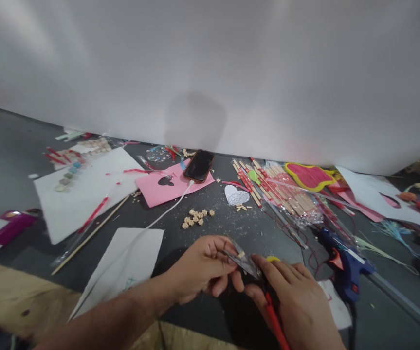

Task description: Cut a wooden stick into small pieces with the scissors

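Note:
My right hand (290, 291) is closed around a red-handled cutting tool (276, 321) with metal blades. The blades point left, toward the fingertips of my left hand (210, 267). Those fingers are pinched together, and a small piece of wooden stick (241, 253) shows at their tips, between the blades. How far the piece runs back into the fingers is hidden. Just beyond both hands lies a cluster of small wooden flower-like pieces (195, 218). Short cut bits of stick (243, 207) lie beside a white paper heart (236, 195).
A blue glue gun (348, 267) lies right of my right hand. Wooden chopsticks (286, 189) in plastic wrapping are behind. A phone (199, 166) with a white cable rests on pink paper (151, 188). White sheets (85, 194) and a long stick (89, 236) lie left. A white wall (210, 73) stands behind.

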`<move>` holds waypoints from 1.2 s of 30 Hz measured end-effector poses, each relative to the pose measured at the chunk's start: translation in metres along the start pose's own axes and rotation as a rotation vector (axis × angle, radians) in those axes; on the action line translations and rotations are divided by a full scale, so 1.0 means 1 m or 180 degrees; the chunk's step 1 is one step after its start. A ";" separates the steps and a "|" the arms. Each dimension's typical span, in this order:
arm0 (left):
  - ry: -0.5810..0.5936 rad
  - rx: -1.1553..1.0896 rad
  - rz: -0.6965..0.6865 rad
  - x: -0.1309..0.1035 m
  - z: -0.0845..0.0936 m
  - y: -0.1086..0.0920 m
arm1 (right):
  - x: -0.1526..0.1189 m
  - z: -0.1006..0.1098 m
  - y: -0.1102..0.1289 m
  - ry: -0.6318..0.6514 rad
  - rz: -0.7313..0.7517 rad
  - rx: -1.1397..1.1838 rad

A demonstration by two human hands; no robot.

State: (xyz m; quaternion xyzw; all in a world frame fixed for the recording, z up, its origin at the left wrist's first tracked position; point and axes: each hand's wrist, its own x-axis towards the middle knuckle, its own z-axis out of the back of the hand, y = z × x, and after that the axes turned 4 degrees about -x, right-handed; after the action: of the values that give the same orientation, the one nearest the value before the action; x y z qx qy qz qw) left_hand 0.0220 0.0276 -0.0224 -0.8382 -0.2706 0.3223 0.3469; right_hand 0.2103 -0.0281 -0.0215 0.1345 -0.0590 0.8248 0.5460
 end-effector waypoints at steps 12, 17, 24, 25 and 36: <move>-0.0429 0.0823 -0.0498 -0.002 -0.004 0.003 | -0.001 0.000 0.000 0.0007 -0.0074 -0.0021; -0.0136 0.0472 -0.0207 -0.003 -0.001 0.002 | 0.000 0.001 0.001 0.0030 -0.0061 0.0088; 0.0084 0.0087 0.0048 0.000 0.000 0.002 | -0.002 -0.003 0.000 0.0098 -0.0101 0.0086; 0.0083 0.0108 -0.0007 0.000 -0.001 0.002 | -0.002 -0.003 0.000 0.0097 -0.0108 0.0063; -0.0322 0.0566 -0.0333 -0.001 -0.003 0.003 | -0.002 -0.001 -0.002 0.0030 -0.0119 -0.0122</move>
State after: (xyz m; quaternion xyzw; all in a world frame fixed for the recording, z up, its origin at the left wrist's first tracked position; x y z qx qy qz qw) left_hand 0.0241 0.0238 -0.0228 -0.7715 -0.3015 0.3683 0.4221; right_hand 0.2123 -0.0291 -0.0230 0.1213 -0.0697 0.8138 0.5640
